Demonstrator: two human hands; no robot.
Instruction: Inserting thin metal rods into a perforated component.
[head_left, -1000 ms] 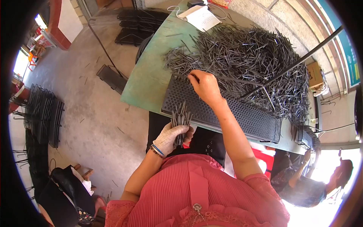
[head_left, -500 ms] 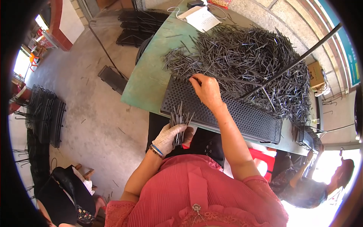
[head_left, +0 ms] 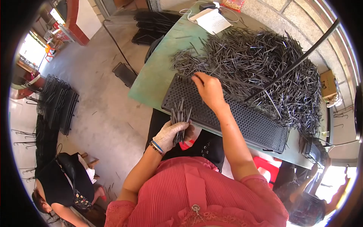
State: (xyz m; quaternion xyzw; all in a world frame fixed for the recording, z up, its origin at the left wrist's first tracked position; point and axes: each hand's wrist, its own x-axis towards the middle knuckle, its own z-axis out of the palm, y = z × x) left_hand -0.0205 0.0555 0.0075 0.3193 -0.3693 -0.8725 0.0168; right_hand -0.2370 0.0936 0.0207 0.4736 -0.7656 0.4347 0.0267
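My left hand (head_left: 169, 137), in a pale glove, is closed around a bundle of thin dark rods (head_left: 180, 115) that stand roughly upright. It is at the near left edge of a long black perforated rack (head_left: 245, 119), which lies along the front of a green table (head_left: 151, 77). Over the rack's far left edge, my bare right hand (head_left: 211, 92) pinches thumb and fingers together. Whatever sits between those fingertips is too small to make out. Just beyond spreads a big heap of loose dark rods (head_left: 261, 64).
A long dark bar (head_left: 295, 64) slants over the heap. White paper (head_left: 211, 20) lies at the table's back. Stacked black racks (head_left: 56, 104) stand at left. One person (head_left: 68, 181) bends at lower left; another person (head_left: 306, 200) works at right, beside another rack (head_left: 315, 149).
The view has shifted slightly, so the table and floor appear further right. My hands keep nearly the same positions at the rack. The person at lower left shows more, bending down.
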